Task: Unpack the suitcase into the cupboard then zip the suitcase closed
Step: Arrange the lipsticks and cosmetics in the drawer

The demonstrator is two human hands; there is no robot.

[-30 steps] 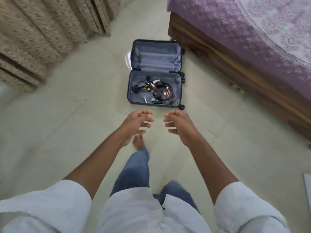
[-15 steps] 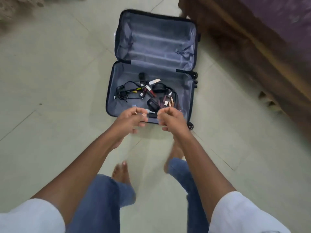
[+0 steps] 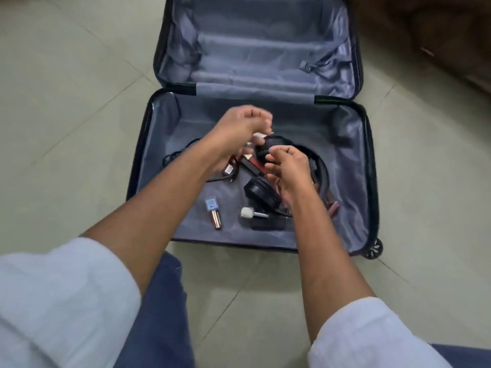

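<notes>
pale tiled floor, dark wooden furniture

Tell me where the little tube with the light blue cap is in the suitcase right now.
In the head view, the tube with the light blue cap lies in the suitcase's near half, toward its left front, just left of the white-capped item.

Looking like a home bedroom: pale tiled floor lying under the hands, dark wooden furniture edge showing beyond the right hand.
</notes>
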